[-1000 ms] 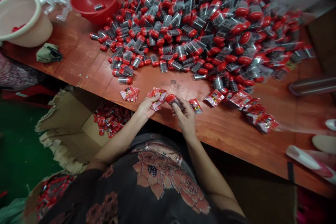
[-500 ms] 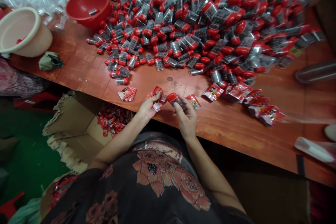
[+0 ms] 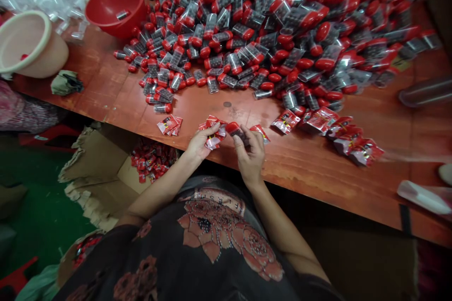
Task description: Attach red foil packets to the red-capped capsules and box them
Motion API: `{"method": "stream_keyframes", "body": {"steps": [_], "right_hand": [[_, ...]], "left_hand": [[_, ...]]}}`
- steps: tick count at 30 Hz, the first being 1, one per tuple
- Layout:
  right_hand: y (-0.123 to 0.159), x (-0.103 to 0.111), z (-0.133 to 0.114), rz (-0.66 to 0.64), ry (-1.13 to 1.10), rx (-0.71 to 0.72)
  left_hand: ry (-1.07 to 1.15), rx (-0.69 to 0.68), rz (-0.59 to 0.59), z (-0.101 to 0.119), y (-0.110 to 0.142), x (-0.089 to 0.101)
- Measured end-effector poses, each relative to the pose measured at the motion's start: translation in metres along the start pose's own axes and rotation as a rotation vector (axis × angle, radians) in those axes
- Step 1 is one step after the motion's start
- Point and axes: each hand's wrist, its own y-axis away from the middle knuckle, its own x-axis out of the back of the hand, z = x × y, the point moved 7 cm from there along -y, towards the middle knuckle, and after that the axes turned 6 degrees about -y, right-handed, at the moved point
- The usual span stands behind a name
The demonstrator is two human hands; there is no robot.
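My left hand (image 3: 199,143) is closed on a small bunch of red printed packets (image 3: 213,132) at the near edge of the red wooden table (image 3: 106,94). My right hand (image 3: 250,150) pinches a clear capsule with a red cap (image 3: 236,130), held right against those packets. A single red packet (image 3: 260,132) lies just beyond my right fingers. A huge heap of the same red-capped clear capsules (image 3: 275,23) covers the far half of the table.
More red packets lie at the right (image 3: 335,131) and a few at the left (image 3: 170,124). A red bowl (image 3: 115,9) and a beige bowl (image 3: 30,44) stand at the far left. Below the table edge, a torn cardboard box (image 3: 102,174) holds red packets.
Both hands stay together at the table edge with the capsule and packets; only the fingers have shifted slightly. The view has drifted a little.
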Motion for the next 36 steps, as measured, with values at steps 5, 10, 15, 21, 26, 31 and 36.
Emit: {"method": "stream_keyframes", "body": {"steps": [5, 10, 15, 21, 26, 31, 36], "right_hand": [[-0.001, 0.002, 0.000, 0.004, -0.024, -0.033], [0.003, -0.002, 0.004, -0.014, -0.098, -0.126], [0.006, -0.002, 0.011, 0.009, -0.195, -0.247], [0.007, -0.005, 0.011, -0.041, -0.186, -0.252], [0.013, -0.014, 0.019, -0.095, -0.346, -0.381], [0.012, -0.011, 0.018, -0.101, -0.390, -0.386], [0.003, 0.000, 0.004, -0.112, -0.260, -0.182]], "left_hand": [[-0.027, -0.020, -0.013, 0.001, 0.001, 0.000], [-0.023, -0.043, 0.032, 0.003, 0.003, 0.000], [-0.043, -0.078, 0.057, 0.008, 0.008, -0.003], [-0.059, -0.139, 0.054, 0.009, 0.011, -0.004], [-0.098, -0.220, -0.010, 0.015, 0.016, -0.005], [-0.240, -0.257, -0.058, 0.021, 0.027, -0.010], [-0.339, -0.278, -0.088, 0.026, 0.034, -0.013]]}}
